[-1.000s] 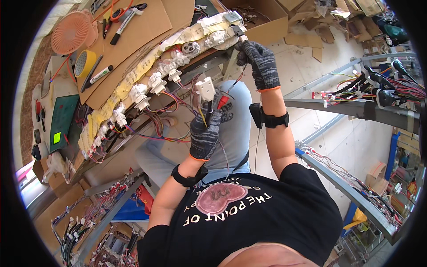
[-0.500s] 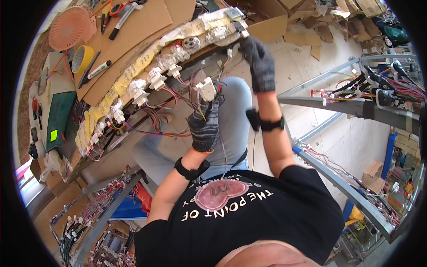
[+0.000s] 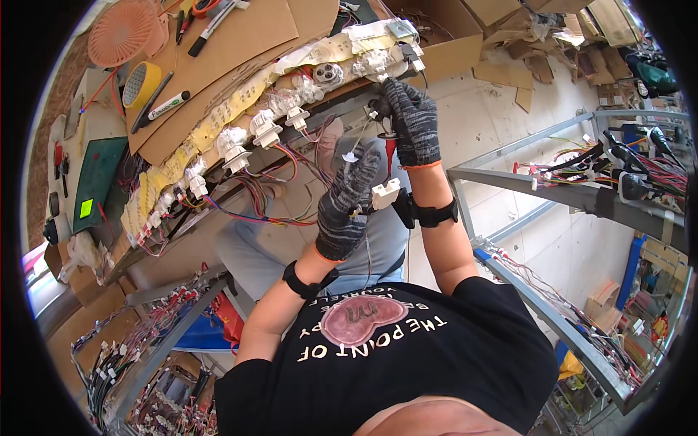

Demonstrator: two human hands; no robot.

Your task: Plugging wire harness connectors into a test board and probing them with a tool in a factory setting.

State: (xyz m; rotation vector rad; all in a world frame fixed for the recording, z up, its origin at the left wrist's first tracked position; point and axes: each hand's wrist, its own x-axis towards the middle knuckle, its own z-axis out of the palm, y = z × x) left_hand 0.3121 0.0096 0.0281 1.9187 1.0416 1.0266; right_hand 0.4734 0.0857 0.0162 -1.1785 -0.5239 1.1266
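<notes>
My left hand (image 3: 349, 200), in a grey-black knit glove, is closed round wires. A white plastic connector (image 3: 385, 194) sticks out on its right side. By its fingertips is a small white plug (image 3: 350, 157) on a thin pale wire that runs up toward the other hand. My right hand (image 3: 413, 123), gloved alike, has its fingers curled together just below the board's right end. From it hangs a red, tapered probe-like tool (image 3: 390, 154) with a dark collar; its tip is hidden. The wire's upper end beside the thumb is too small to make out.
A long taped board (image 3: 236, 98) carries several white connectors and wire bundles. Markers, yellow tape (image 3: 141, 83) and an orange fan (image 3: 123, 33) lie on cardboard at left. A cardboard box (image 3: 443, 36) stands beyond; metal racks (image 3: 560, 185) with wiring flank me.
My right hand has come down and left from the board's end. My left hand has turned and moved slightly right, bringing its white connector lower and to the right.
</notes>
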